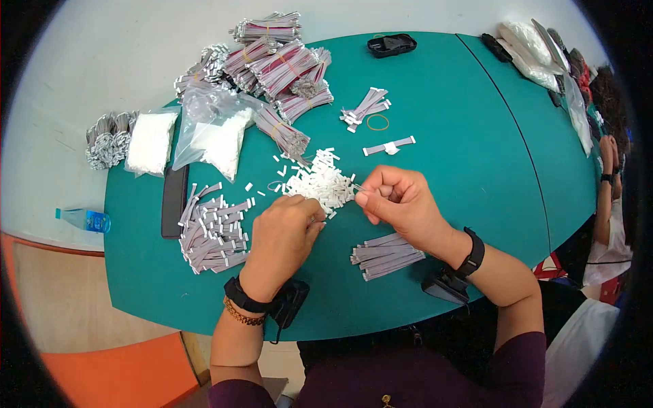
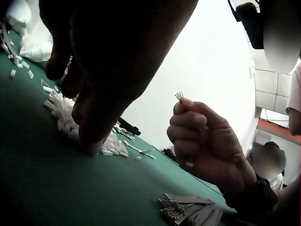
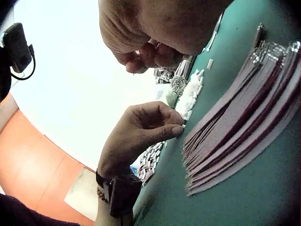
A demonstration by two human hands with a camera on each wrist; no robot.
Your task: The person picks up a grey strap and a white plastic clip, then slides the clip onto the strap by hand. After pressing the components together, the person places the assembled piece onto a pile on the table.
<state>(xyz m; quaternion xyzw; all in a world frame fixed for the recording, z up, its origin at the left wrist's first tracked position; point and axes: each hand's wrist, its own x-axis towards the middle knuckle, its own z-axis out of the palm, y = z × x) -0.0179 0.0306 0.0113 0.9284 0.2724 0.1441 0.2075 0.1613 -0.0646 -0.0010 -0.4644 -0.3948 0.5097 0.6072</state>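
My right hand (image 1: pixel 405 204) is raised at the right edge of the white pile, pinching a short flat ribbon cable between thumb and forefinger. Its bare metal terminals (image 2: pixel 179 96) fan out above the fingertips in the left wrist view; most of the cable is hidden in the hand. My left hand (image 1: pixel 286 228) reaches down to the near edge of the pile of small white connector housings (image 1: pixel 318 178). Thumb and forefinger meet there on a tiny white connector housing (image 3: pixel 183 125), seen in the right wrist view.
Ribbon cables with white ends (image 1: pixel 214 234) are heaped at left; bare-ended cables (image 1: pixel 388 256) lie near my right forearm. Farther back are bundled cables (image 1: pixel 282 64), a bag of white pieces (image 1: pixel 221 139), a rubber band (image 1: pixel 377 122) and a black case (image 1: pixel 392 45). Another person's arm (image 1: pixel 605 183) shows far right.
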